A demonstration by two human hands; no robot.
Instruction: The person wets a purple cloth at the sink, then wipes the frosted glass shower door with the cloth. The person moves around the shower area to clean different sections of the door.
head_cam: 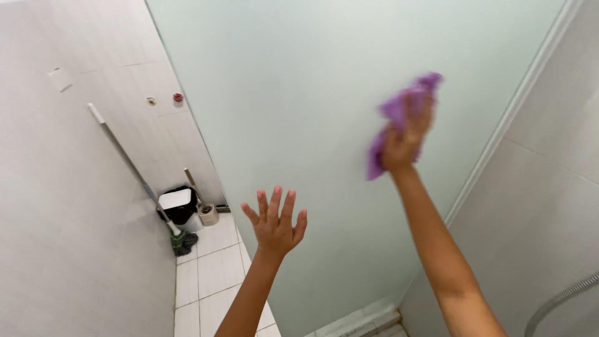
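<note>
— Frosted glass panel (299, 125) first: broad, upright, pale green. Could swing or flex under a hard push from one side.

— Tiled floor (212, 274) below, white, possibly wet. Risk of slipping while stretched up like this.

— Long-handled mop (128, 163) leaning on the left wall, beside a small bin (178, 206) and brush holder (208, 214). Well apart from both arms, so little chance of knocking.

— Left hand (274, 223): grip fully open, fingers spread, holding nothing, close to the glass; contact unclear.

— Right hand (405, 140): grip closed around the purple cloth (399, 118), bunched, pressed high on the panel. Loose end hanging; could slip free if loosened.
</note>
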